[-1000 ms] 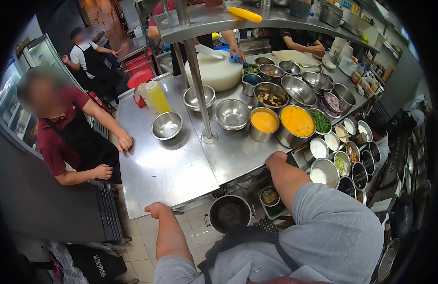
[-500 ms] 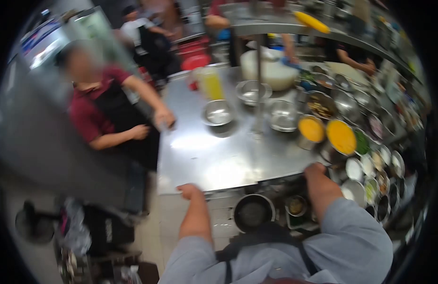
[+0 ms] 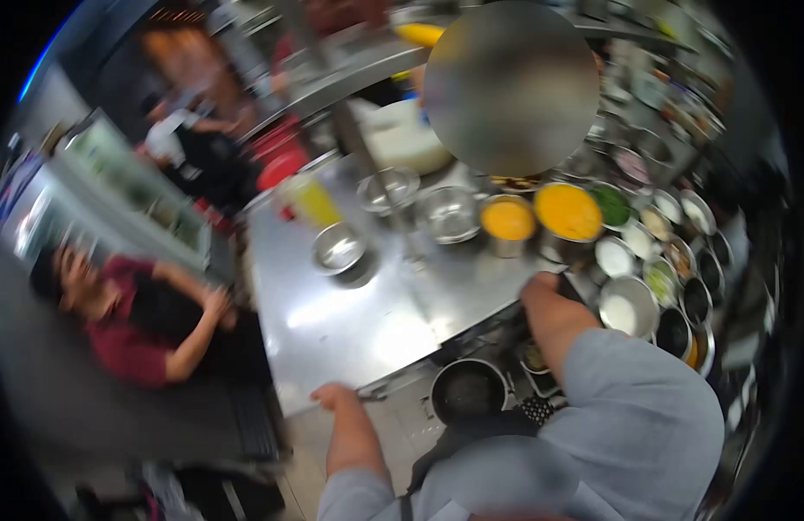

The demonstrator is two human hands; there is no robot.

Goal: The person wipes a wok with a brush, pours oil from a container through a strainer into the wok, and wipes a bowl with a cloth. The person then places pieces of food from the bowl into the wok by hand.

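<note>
My left hand (image 3: 334, 397) rests at the near left corner of the steel table (image 3: 319, 334), touching its edge. Farther right, my right hand (image 3: 543, 285) lies at the same front edge, just below the metal pots of yellow-orange food. Both hands are small and smeared, and most of their fingers are hidden. No object shows in either one. Nearest the right hand stand a larger pot of yellow food (image 3: 568, 211) and a smaller one (image 3: 507, 219). A shiny metal bowl (image 3: 339, 248) sits on the table between my hands, toward the back.
A dark pan (image 3: 468, 392) is below the table edge, close to my body. Several small containers (image 3: 629, 306) crowd the right side. Behind are more bowls (image 3: 451, 214), a yellow-filled clear container (image 3: 318, 203) and a metal post (image 3: 367, 165). A co-worker (image 3: 124, 304) stands left.
My view has tilted and turned, so the table appears slanted. The co-worker at left has drawn their hands together, away from the table edge. My hands still touch the edge.
</note>
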